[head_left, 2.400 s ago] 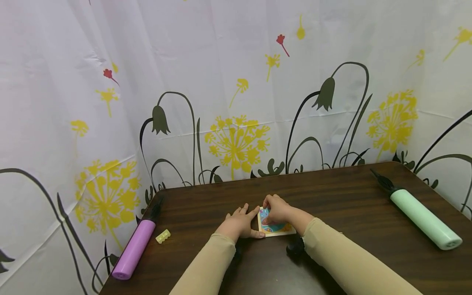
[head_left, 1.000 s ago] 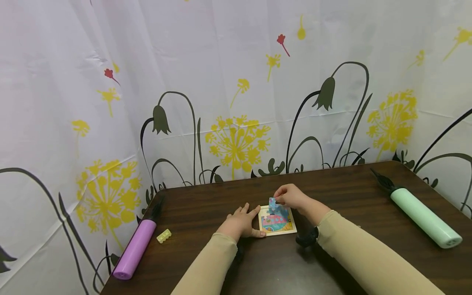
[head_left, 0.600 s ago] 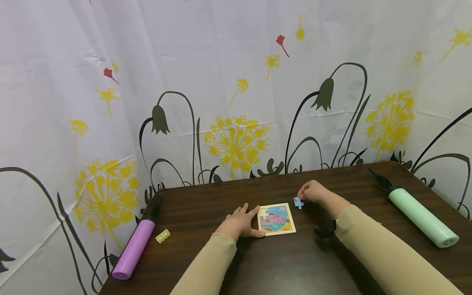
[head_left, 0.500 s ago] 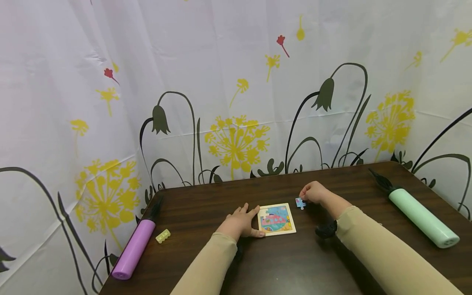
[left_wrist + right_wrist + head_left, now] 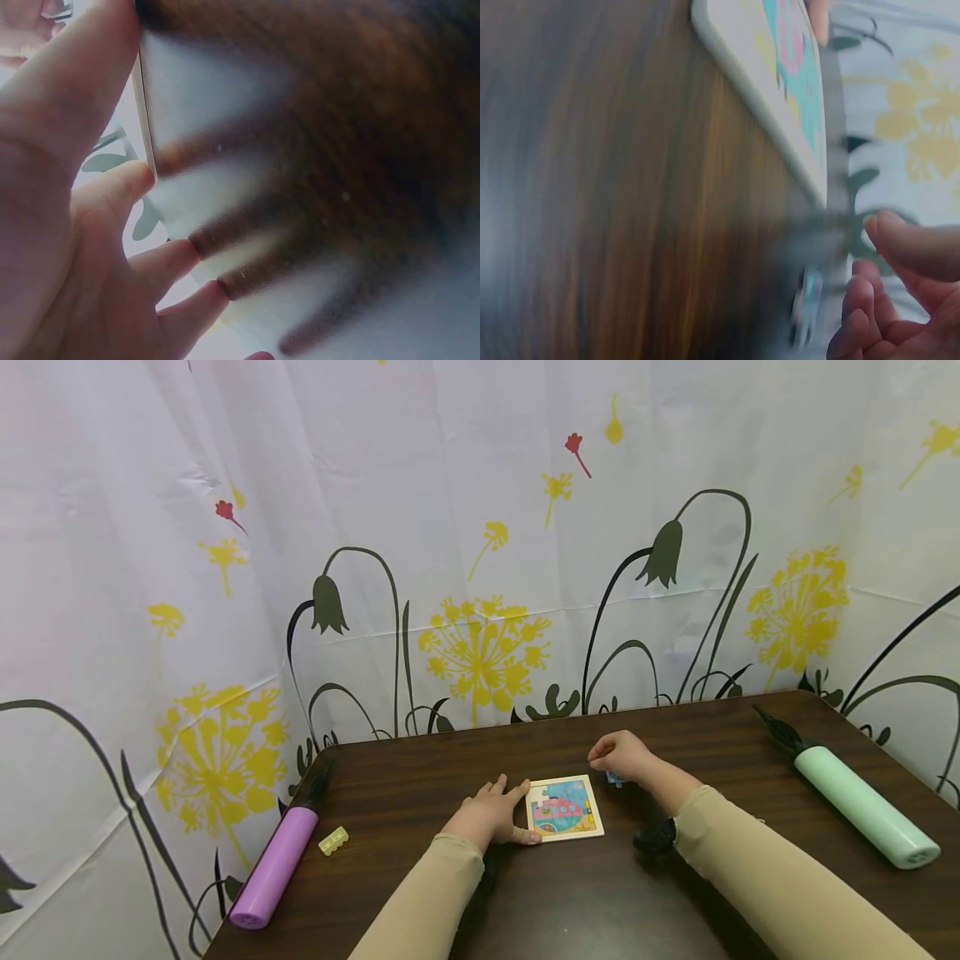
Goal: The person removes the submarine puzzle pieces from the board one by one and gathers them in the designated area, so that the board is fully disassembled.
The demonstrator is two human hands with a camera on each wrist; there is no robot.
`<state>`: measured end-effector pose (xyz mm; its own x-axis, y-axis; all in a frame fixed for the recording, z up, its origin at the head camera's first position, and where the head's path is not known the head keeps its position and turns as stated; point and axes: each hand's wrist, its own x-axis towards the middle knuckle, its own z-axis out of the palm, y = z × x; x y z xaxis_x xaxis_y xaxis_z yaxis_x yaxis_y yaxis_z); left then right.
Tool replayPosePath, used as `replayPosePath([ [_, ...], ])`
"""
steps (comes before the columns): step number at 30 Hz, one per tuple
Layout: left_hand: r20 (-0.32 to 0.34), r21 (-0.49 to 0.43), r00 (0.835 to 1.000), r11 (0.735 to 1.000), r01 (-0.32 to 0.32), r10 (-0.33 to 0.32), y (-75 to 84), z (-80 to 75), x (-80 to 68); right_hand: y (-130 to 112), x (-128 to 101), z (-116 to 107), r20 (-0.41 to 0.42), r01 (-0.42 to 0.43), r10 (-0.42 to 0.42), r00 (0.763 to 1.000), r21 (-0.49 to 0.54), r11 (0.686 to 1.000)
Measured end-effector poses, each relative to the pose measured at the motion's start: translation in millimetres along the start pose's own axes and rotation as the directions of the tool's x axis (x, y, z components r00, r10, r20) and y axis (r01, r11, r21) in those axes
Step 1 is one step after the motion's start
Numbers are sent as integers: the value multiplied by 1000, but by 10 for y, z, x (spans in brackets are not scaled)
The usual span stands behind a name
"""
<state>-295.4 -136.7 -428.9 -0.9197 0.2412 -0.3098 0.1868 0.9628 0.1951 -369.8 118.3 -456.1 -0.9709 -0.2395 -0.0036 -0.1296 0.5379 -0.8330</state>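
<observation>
One framed puzzle [image 5: 562,814] is lying between the hands: the left hand [image 5: 487,814] is touching its edge with spread fingers; the right hand [image 5: 625,756] is hovering, thumb and bent fingers parted, near one loose piece [image 5: 615,781]. One purple pump [image 5: 273,868] and one yellow block [image 5: 333,841] are lying left of them, one green pump [image 5: 866,807] right.

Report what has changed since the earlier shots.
The piece came out of the puzzle's upper-left corner, was carried right and now lies on the table; the right hand has let go of it and shifted slightly back left. Unchanged: left hand at the puzzle's left edge, both pumps, yellow block.
</observation>
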Motion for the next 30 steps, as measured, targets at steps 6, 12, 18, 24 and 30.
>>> replayPosePath([
  [6,-3,-1,1000,1000,-4,4,-5,1,0,-223,-16,274,114,100,-90,989,-89,991],
  [12,-1,13,1000,1000,-12,12,0,-11,-17,-293,-8,464,177,124,-100,979,-134,983],
  [18,-4,17,1000,1000,-16,16,5,-17,-29,-296,11,559,169,147,-119,978,-163,976],
  [24,0,18,1000,1000,-12,12,16,-22,-38,-348,-24,591,177,154,-125,976,-165,974],
  [30,-4,17,1000,1000,-12,12,2,0,-12,-398,-31,606,176,137,-106,979,-174,975],
])
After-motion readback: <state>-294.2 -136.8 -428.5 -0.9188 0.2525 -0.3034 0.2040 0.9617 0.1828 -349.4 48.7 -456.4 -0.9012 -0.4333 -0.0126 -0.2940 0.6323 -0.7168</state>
